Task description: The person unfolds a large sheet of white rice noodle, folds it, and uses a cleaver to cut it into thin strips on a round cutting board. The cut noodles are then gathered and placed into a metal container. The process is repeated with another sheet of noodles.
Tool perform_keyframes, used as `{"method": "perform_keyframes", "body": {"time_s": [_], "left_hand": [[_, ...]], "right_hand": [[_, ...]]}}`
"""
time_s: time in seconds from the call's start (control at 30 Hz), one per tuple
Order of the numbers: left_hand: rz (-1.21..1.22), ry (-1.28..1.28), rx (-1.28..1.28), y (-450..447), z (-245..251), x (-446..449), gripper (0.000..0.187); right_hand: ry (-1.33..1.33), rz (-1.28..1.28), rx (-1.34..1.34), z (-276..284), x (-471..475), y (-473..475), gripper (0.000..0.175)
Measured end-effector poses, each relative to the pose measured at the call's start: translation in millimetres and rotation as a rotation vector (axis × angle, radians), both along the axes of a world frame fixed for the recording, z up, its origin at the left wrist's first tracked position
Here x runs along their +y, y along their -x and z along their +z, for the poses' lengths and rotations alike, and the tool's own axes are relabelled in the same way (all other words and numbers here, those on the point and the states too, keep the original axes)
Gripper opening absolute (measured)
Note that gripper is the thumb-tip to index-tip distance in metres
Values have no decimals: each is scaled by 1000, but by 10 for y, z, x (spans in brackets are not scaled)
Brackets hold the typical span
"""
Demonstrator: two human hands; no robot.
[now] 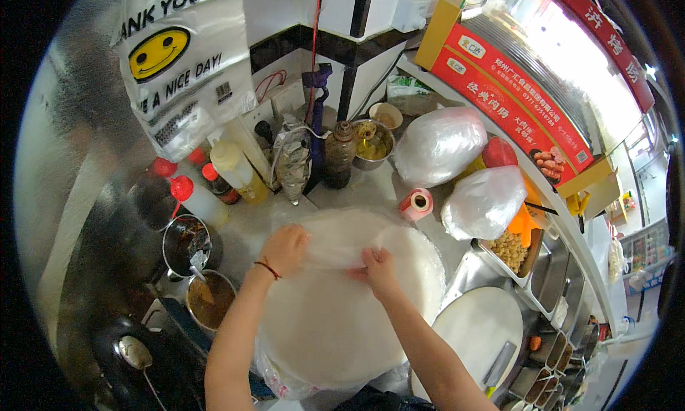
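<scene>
A large round stack of thin white sheets (337, 325), perhaps dough skins, lies in front of me on a plastic wrapping (289, 384). My left hand (284, 250) is at the far left part of the stack, fingers curled on a pale, thin sheet (340, 245) that is folded back over the far half. My right hand (379, 271) pinches the near edge of this sheet, right of the middle. Blur and translucency hide whether the sheet is dough or plastic film. A red cord bracelet (267, 268) circles my left wrist.
Sauce pots (211, 298) and squeeze bottles (200, 202) stand on the left, beyond a ladle (135, 352). A label roll (416, 204) and plastic-wrapped bundles (484, 202) lie back right. On the right, a knife (500, 363) rests on a round board (476, 330) beside metal food trays (551, 277).
</scene>
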State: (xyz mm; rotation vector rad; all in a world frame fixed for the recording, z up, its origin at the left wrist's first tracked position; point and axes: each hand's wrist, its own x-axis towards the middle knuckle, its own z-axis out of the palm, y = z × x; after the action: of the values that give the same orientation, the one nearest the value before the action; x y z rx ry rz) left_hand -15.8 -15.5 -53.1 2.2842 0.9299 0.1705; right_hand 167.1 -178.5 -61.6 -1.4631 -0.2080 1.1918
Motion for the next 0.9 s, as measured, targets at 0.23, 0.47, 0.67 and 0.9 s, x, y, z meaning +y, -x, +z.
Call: {"method": "perform_keyframes", "body": {"time_s": [0.23, 0.47, 0.67, 0.9], "left_hand": [[81, -138, 387, 301, 309, 141, 34], [-144, -353, 176, -646, 544, -396, 26], [-461, -36, -87, -1424, -66, -719, 21], [-600, -111, -291, -1617, -339, -758, 30]], "right_hand": [[-22, -43, 9, 110, -280, 202, 20], [-93, -71, 57, 8, -547, 454, 21], [-117, -64, 9, 14, -619, 502, 20], [-114, 30, -33, 86, -661, 511, 20]]}}
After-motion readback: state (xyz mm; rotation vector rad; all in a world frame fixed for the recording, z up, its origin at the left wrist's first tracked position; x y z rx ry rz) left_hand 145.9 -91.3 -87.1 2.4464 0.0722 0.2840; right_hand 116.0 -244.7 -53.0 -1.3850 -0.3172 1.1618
